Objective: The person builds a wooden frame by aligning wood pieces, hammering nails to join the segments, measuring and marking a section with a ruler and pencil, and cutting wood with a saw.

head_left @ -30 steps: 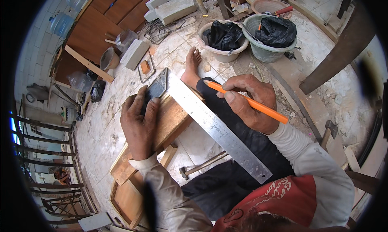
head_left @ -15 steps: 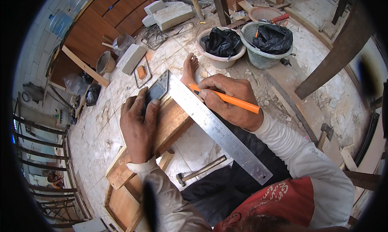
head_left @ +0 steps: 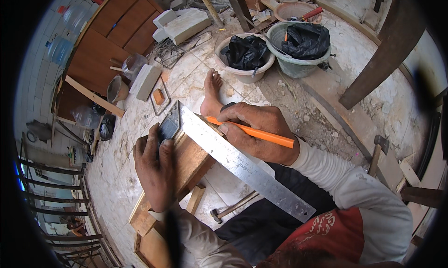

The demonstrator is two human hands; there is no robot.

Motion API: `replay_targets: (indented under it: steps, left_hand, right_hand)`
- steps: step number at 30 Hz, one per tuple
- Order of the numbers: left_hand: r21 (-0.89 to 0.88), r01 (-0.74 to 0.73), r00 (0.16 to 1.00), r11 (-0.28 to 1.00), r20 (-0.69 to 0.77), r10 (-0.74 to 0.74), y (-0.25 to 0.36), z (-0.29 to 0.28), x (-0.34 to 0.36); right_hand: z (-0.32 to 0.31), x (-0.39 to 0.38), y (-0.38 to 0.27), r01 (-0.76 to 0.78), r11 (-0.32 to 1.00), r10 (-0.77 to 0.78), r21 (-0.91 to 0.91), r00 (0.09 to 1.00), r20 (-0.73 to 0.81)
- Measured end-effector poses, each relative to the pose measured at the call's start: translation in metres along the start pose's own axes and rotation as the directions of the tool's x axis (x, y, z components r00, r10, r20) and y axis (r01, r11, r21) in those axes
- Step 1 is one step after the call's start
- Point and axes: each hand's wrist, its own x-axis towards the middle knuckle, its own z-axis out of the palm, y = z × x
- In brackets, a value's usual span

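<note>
My left hand (head_left: 154, 167) grips the dark stock of a steel try square (head_left: 247, 167), with thumb and fingers holding it against the edge of a wooden board (head_left: 191, 158). The square's long silver blade crosses the board and reaches out over my dark trousers. In my right hand (head_left: 263, 128) is an orange carpenter's pencil (head_left: 270, 136), pinched and slanted. Its tip is down at the board, beside the far edge of the blade near the square's corner. Whether a line is marked there I cannot make out. Below the blade, a hammer (head_left: 233, 208) lies on the floor.
Two buckets (head_left: 249, 74) (head_left: 301, 67) with black plastic bags stand ahead, my bare foot (head_left: 212, 90) left of them. Pale blocks (head_left: 187, 25), a brick piece (head_left: 158, 96) and a wooden cabinet (head_left: 93, 58) are farther left. A hatchet-like tool (head_left: 378, 151) rests at right.
The view has shifted, so the hands, square and board sit lower and farther left in the picture. Both hands keep their hold, and the pencil tip stays beside the blade near the corner.
</note>
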Motion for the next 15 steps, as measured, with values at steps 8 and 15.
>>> replay_targets:
  steps: [8, 15]
  left_hand:
    - [-0.035, -0.030, 0.999, 0.999, -0.016, 0.029, -0.0025, 0.0024, 0.0009]
    - [-0.056, -0.031, 0.999, 0.998, -0.022, 0.030, -0.0057, 0.0045, 0.0036]
  right_hand:
    - [0.0007, 0.0030, 0.0015, 0.058, 0.998, -0.058, 0.008, 0.998, -0.037]
    - [0.0023, 0.0042, 0.0047, 0.085, 0.995, -0.082, 0.044, 0.995, -0.060]
